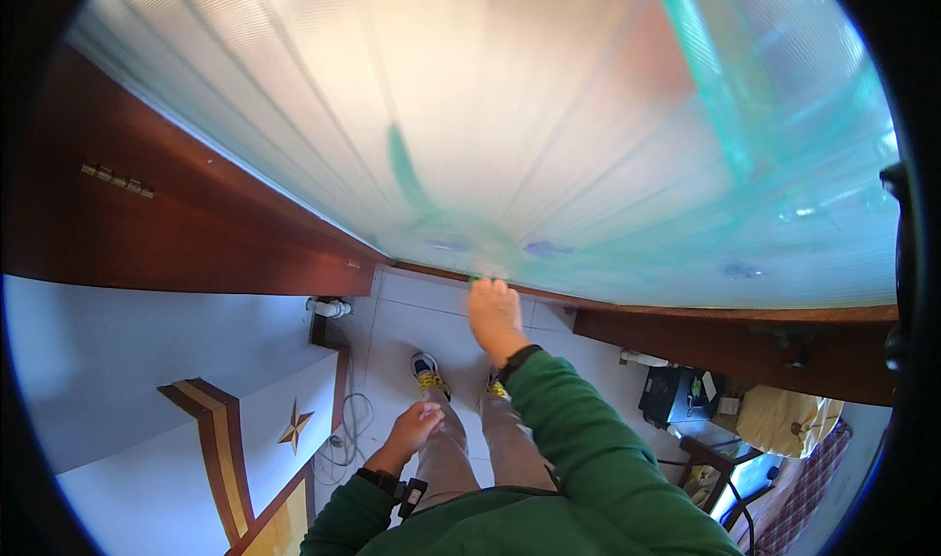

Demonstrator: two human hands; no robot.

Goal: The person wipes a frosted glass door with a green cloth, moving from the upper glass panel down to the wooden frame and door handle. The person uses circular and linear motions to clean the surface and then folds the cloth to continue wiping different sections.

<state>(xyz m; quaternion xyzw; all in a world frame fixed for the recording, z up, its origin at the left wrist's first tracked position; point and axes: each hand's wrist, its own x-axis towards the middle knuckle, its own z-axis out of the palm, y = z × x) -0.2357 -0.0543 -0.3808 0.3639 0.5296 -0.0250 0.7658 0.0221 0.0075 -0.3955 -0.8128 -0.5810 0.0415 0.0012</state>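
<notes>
A large translucent ribbed plastic panel (500, 115) fills the upper view, with teal strips (698, 63) across its right side. My right hand (496, 317) reaches forward to its lower edge, fingers curled. A small green piece shows at those fingertips; whether it belongs to the panel is hidden by the hand. My left hand (417, 425) hangs in front of my left thigh, loosely curled, with nothing visible in it. Each wrist has a dark band, and a small black device (413, 497) sits by the left one.
A brown wooden panel with a hinge (117, 179) stands at left. White pipe (328, 307) and loose grey cable (356, 423) lie near the left wall, which bears a star ornament (295, 425). At right are a dark box (669, 398), a beige bag (786, 418) and a wooden frame (709, 460).
</notes>
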